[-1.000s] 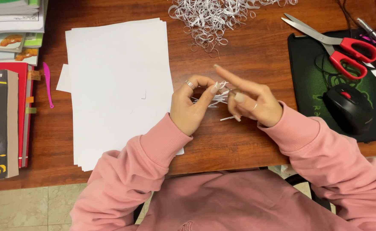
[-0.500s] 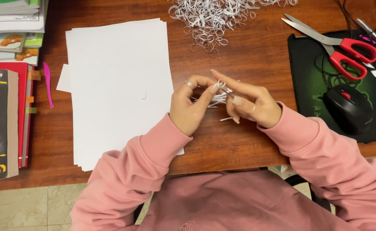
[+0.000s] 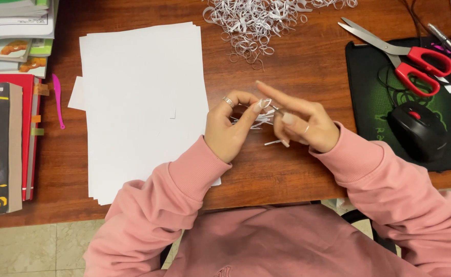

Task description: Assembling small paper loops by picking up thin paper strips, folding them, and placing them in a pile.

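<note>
Desk [image 3: 297, 66]: wood, brown, slight sheen. Sheets [image 3: 143, 102] & strips [image 3: 253, 119]: matt white paper, smooth. Scissors [image 3: 405, 56]: shiny metal blades w/ glossy red plastic grips. Mouse [image 3: 417, 131]: black plastic (semi-gloss). Pad [image 3: 364, 97]: matt cloth. Sleeves [image 3: 184, 190]: soft pink fleece.

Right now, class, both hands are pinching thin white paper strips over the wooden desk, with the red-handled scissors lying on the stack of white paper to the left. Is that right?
Not quite. The red-handled scissors lie on the black mouse mat to the right, not on the stack of white paper. The head view shows it. The left hand and right hand do pinch thin white paper strips over the wooden desk.
</note>
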